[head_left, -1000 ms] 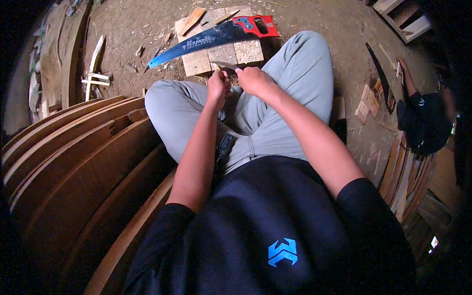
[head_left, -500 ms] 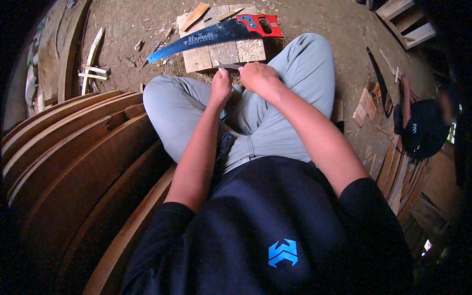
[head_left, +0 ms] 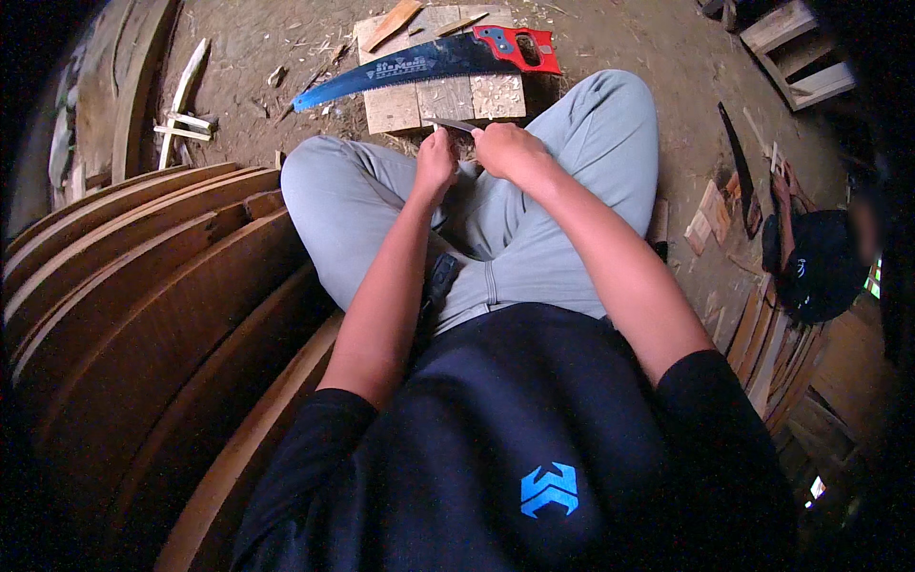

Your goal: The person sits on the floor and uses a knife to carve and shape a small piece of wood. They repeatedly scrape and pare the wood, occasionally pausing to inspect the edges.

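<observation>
My right hand point(head_left: 510, 151) is closed around the handle of a knife. The knife's thin blade point(head_left: 457, 124) points left, toward my left hand point(head_left: 436, 164). That hand is closed in a pinch, with a small pale tip, perhaps of wood, showing just above the thumb; the rest is hidden in the fingers. Both hands are above my crossed legs, in front of a low wooden block point(head_left: 393, 112) strewn with shavings. Across this block lies a handsaw point(head_left: 419, 69) with a curved blue-black blade and a red handle, touched by neither hand.
Long curved planks point(head_left: 143, 257) are stacked along my left side. Wood offcuts point(head_left: 393, 23) lie on the block. A crossed pair of sticks point(head_left: 181, 122) rests on the dirt floor. To the right, another person point(head_left: 820, 262) works near a dark saw blade point(head_left: 736, 157) and wood pieces point(head_left: 707, 217).
The knife blade has tilted, its tip now higher beside my left thumb. Both hands have shifted slightly right. The other person's arms have moved a little.
</observation>
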Demonstrator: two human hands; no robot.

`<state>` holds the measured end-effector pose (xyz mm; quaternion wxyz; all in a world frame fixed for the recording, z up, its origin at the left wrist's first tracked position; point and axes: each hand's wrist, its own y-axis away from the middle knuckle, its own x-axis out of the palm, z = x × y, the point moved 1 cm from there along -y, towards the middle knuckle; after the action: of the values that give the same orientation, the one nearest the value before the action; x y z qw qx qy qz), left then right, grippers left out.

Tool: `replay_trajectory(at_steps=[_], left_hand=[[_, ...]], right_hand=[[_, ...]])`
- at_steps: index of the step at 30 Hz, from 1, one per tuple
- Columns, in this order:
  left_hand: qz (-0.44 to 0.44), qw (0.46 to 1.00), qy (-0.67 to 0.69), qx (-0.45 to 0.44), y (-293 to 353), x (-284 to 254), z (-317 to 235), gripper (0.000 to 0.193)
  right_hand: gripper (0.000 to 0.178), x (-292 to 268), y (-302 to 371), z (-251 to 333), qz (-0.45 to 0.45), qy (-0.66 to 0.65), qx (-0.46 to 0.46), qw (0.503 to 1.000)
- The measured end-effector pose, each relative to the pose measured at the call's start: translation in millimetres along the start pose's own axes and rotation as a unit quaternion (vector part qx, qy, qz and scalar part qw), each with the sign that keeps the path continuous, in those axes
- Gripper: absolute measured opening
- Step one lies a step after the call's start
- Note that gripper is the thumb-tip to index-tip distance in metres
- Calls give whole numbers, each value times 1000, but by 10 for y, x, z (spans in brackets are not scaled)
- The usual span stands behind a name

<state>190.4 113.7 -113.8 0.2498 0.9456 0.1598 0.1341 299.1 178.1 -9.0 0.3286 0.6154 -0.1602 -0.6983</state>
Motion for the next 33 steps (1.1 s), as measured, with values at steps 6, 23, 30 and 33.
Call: replay_trajectory(at_steps=[6,23,30,33], left_hand=[[2,1000,-8,-12,56,32,-72,40],[-18,934,-286,214,-63,-75,146,9],[8,987,-141,81,6,-24,33,36],[7,993,-78,90,-33,-75,88,35]], right_hand=[[45,-148,87,27,34,10,-11,999],[44,151,-23,102,-90,45,-29,994],[46,257,-39,51,-120,39,-29,992],[47,174,-49,60,-64,-17,-45,997]])
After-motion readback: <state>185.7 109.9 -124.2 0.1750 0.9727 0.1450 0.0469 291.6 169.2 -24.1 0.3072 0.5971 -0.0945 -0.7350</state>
